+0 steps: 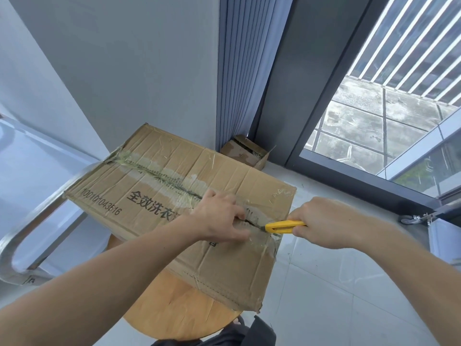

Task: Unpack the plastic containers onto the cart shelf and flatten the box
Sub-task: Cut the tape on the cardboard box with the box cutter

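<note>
A large taped cardboard box (159, 186) with printed black characters lies on a round wooden stool (174, 308). Its flaps are closed, so the plastic containers are hidden. My left hand (219, 216) rests on the box top with its fingers curled into the taped centre seam near the right end. My right hand (324, 221) grips a yellow utility knife (283, 226), whose tip sits in the seam at the box's right edge. The tape along the seam is torn and wrinkled.
A steel cart (37, 221) with a tubular handle stands at the left. A small open cardboard box (247, 151) sits by the blue curtain (239, 71) in the corner. A glass door frame (349, 176) runs along the right, over a pale tiled floor (336, 295).
</note>
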A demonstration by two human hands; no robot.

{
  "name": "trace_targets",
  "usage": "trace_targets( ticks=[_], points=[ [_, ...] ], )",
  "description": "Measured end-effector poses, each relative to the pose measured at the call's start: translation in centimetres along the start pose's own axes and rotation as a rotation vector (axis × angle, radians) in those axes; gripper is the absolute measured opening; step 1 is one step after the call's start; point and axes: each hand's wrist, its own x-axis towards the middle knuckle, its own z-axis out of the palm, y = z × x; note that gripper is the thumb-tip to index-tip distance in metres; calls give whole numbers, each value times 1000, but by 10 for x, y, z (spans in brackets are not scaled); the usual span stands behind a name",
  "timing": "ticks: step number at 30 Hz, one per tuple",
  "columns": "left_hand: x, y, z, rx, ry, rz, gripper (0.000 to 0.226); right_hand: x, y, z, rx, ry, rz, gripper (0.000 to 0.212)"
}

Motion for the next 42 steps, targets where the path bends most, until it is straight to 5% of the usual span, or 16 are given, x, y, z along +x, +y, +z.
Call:
trace_targets(
  ticks=[9, 21, 29, 37, 42],
  points=[
    [8, 22, 8, -70, 20, 35, 63, -15, 6, -1, -36, 8, -2, 24],
    [15, 22, 7, -234, 57, 65, 40, -51, 26, 17, -158, -47, 138, 17],
    [10, 31, -1, -89, 38, 101, 36, -73, 23, 33, 600, 182, 301, 16],
    [34, 30, -24, 8, -27, 165, 14, -65, -28, 62, 972, 156, 552, 25],
    [62, 39, -24, -109, 97, 270, 52, -64, -57, 57, 1042, 194, 699, 24]
  ],
)
